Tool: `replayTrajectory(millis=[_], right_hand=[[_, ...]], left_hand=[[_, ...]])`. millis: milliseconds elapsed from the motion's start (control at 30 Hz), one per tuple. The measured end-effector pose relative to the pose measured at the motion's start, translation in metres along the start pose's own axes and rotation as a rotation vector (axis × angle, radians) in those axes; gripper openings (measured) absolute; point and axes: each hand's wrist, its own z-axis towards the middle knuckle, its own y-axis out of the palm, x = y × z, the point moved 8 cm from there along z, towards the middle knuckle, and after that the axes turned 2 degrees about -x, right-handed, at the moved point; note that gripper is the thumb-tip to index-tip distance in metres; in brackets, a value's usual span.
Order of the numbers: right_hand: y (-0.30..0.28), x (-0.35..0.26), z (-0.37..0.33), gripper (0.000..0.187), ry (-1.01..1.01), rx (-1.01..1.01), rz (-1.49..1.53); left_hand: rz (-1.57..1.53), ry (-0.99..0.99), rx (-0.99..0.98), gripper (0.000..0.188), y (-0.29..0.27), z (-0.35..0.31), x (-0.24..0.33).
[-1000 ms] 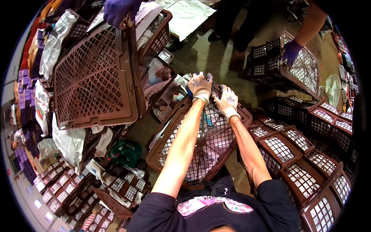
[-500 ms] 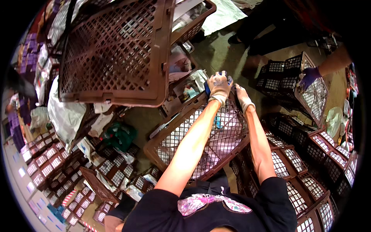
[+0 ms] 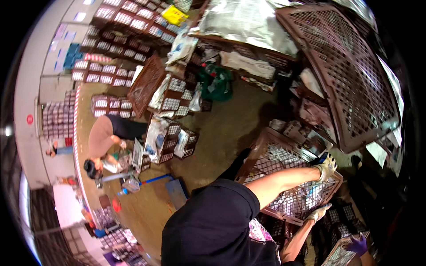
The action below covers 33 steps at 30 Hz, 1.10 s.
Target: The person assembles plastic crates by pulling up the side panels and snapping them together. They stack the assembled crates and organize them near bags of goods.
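Note:
A brown plastic lattice crate (image 3: 254, 162) stands tilted in front of me, with white, pinkish and blue contents showing through its mesh. My left hand (image 3: 327, 167), in a pale glove with dark parts, is closed round the crate's far end rim. My right hand (image 3: 318, 213), gloved too, grips the same crate's edge near its corner, the fingers partly hidden. Above the crate rises a large brown lattice crate panel (image 3: 350, 75). Another person's purple-gloved hand (image 3: 357, 244) is at a second mesh crate (image 3: 339, 255), bottom right.
A paper-covered stack (image 3: 248, 22) stands at the top. Paper-lined crates (image 3: 173, 104) and a green bag (image 3: 216, 82) lie left of the aisle floor (image 3: 213, 133). Another person (image 3: 104, 137) bends near a blue-handled tool (image 3: 155, 179). Crate stacks (image 3: 128, 20) fill the upper left.
The view has swung round, bringing the aisle and a bending person into sight at left. Both my hands stay at the crate's far end.

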Motion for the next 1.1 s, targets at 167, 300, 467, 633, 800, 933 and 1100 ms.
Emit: replayTrajectory(millis=[167,300,467,633,800,933,1100], right_hand=[[-0.036,-0.091,-0.033,0.043,0.011,-0.065,-0.105],[-0.124,-0.276,-0.062,0.049,-0.545,0.094,0.048],[-0.079,-0.334,-0.042,0.075,-0.808,-0.264,-0.52],[-0.063,-0.315,-0.036,0.063,-0.724,-0.395,-0.411],[-0.058,-0.316,-0.029,0.056,-0.56,-0.481,-0.246],[-0.03,-0.331,-0.017,0.045,-0.518,-0.403,-0.358],[-0.02,-0.336,-0.009,0.047,-0.46,-0.32,-0.394]], left_hand=[[-0.163,-0.151,-0.047,0.066,0.01,-0.081,-0.079],[-0.276,-0.07,0.102,0.083,0.021,-0.061,-0.079],[-0.285,0.049,0.279,0.039,-0.003,-0.066,-0.089],[-0.275,0.046,0.114,0.053,0.007,-0.057,-0.081],[-0.251,-0.003,0.152,0.043,0.014,-0.062,-0.092],[-0.331,-0.216,0.048,0.039,0.018,-0.054,-0.107],[-0.297,-0.225,0.187,0.036,0.022,-0.048,-0.106]])
